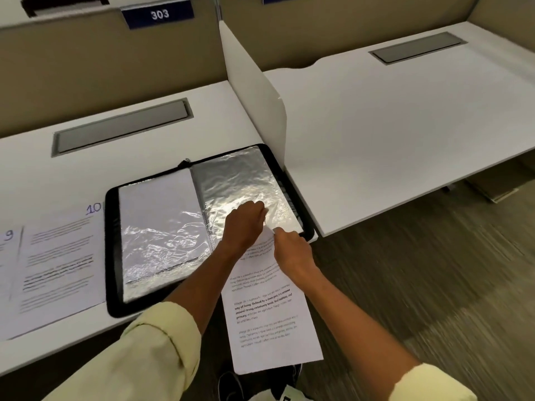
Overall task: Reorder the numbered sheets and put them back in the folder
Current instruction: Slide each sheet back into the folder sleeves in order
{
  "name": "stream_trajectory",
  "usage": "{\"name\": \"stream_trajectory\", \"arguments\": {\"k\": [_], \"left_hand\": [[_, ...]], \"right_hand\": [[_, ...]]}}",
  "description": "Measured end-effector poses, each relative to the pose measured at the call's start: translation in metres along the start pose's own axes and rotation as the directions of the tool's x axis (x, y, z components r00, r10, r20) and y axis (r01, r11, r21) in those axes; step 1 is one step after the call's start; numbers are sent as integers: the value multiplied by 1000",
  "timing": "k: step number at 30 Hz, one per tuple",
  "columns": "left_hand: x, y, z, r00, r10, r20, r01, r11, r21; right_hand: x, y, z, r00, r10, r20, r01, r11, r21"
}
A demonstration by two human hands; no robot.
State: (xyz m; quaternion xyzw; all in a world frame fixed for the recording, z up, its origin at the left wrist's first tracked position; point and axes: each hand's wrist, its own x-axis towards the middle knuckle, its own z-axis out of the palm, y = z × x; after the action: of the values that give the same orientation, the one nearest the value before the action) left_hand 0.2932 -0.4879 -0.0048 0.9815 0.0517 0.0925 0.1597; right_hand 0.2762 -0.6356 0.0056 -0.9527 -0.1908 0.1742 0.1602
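Observation:
A black zip folder (pixel 111 256) lies open on the white desk (pixel 34 175), showing crinkled clear plastic sleeves (pixel 237 180) on both sides. My left hand (pixel 244 224) pinches the lower edge of the right-hand sleeve. My right hand (pixel 292 250) pinches the top of a printed sheet (pixel 269 328) whose upper end is at the sleeve's mouth; the rest hangs off the desk's front edge toward me. Sheets numbered 10 (pixel 63 256) and 9 (pixel 7 256) lie flat to the left of the folder.
A white divider panel (pixel 254 94) stands just behind and right of the folder, separating a second white desk (pixel 405 125). Grey cable hatches (pixel 121 125) sit at the back of each desk. A blue 303 sign (pixel 159 14) hangs on the partition. Wood-pattern floor lies at the right.

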Motion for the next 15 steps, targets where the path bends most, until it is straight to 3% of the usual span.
{"name": "stream_trajectory", "arguments": {"k": [7, 15], "left_hand": [[2, -2, -5, 997, 40, -73, -48, 992, -118], [-9, -3, 0, 992, 100, -74, -114, 969, -220]], "right_hand": [[10, -8, -3, 999, 43, 15, -41, 993, -113], [22, -2, -2, 981, 178, 73, -182, 982, 56]]}}
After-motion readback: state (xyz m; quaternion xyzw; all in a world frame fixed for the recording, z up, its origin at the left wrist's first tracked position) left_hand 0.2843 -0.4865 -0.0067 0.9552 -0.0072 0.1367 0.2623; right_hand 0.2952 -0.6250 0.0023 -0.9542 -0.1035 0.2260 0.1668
